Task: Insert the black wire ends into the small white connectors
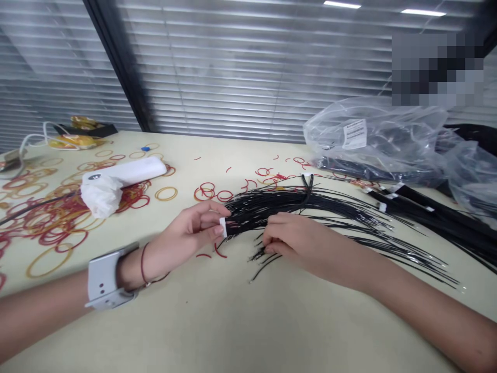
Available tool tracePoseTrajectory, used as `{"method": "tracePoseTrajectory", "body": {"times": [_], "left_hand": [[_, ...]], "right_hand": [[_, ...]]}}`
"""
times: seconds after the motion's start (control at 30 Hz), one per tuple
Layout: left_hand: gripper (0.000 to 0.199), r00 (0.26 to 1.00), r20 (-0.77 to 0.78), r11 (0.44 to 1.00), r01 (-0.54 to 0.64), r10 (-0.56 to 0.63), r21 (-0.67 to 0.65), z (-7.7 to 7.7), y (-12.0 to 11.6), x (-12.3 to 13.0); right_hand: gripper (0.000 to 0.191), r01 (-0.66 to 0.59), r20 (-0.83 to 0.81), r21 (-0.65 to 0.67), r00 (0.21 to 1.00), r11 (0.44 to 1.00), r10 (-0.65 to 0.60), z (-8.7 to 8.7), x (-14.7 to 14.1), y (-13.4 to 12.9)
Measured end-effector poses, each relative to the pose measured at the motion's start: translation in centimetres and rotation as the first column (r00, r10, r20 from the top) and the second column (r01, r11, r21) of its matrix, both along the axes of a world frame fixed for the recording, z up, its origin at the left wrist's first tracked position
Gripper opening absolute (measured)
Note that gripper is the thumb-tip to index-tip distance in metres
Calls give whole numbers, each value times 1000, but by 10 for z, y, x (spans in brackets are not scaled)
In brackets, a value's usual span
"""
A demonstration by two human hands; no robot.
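Between the thumb and fingers of my left hand (200, 228) is a small white connector (222, 227), at the left end of the black wire bundle. My right hand (291, 235) is closed over thin black wires (258, 254), whose short loose ends stick out to its left. Its fingertips are partly hidden. Behind both hands the wire bundle (279, 202) lies curved across the table and fans out to the right. A second white connector (307, 175) with two black leads lies at the bundle's far side.
Red and yellow rubber bands (50, 207) are scattered at the left, around a white handheld device (132, 171) with crumpled white wrapping. Clear plastic bags (376, 134) lie at the back right, with more black cables (438, 212) in front. Window blinds (233, 67) rise behind the table.
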State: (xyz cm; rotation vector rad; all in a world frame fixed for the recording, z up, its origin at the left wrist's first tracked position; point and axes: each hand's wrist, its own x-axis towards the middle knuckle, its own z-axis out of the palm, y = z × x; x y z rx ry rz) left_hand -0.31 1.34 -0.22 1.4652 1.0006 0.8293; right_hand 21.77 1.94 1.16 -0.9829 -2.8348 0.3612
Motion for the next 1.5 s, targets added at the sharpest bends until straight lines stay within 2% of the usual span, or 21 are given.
{"method": "tracePoseTrajectory", "body": {"times": [0.1, 0.3, 0.4, 0.53, 0.73, 0.93, 1.23, 1.37, 1.5], "left_hand": [[15, 1000, -2, 1000, -7, 7, -11, 1, -1, 0], [15, 1000, 12, 999, -11, 11, -31, 3, -2, 0], [14, 1000, 5, 1000, -6, 7, -29, 3, -2, 0], [15, 1000, -8, 1000, -17, 17, -24, 3, -3, 1], [14, 1000, -3, 999, -19, 19, -28, 3, -2, 0], [14, 1000, 3, 999, -16, 16, -45, 3, -2, 1], [15, 1000, -14, 999, -23, 23, -43, 3, -1, 1], [15, 1000, -17, 999, -22, 22, -33, 4, -3, 1], [16, 1000, -24, 999, -15, 14, -47, 4, -3, 0]], "right_hand": [[20, -1, -5, -4, 1000, 1000, 1, 0, 1, 0], [12, 88, -156, -180, 981, 980, -117, 4, 0, 0], [12, 155, -159, -130, 972, 979, -175, 3, -2, -1], [15, 108, -42, -4, 993, 994, -108, 0, -3, -2], [22, 18, 37, 80, 999, 997, -21, 1, -2, -1], [22, 50, -3, -64, 999, 997, -50, 4, 0, 1], [17, 0, -8, -10, 1000, 1000, 0, 0, -1, -2], [18, 103, -101, -60, 989, 993, -109, 2, -2, -2], [16, 220, -263, -42, 939, 975, -223, -9, -13, -4]]}}
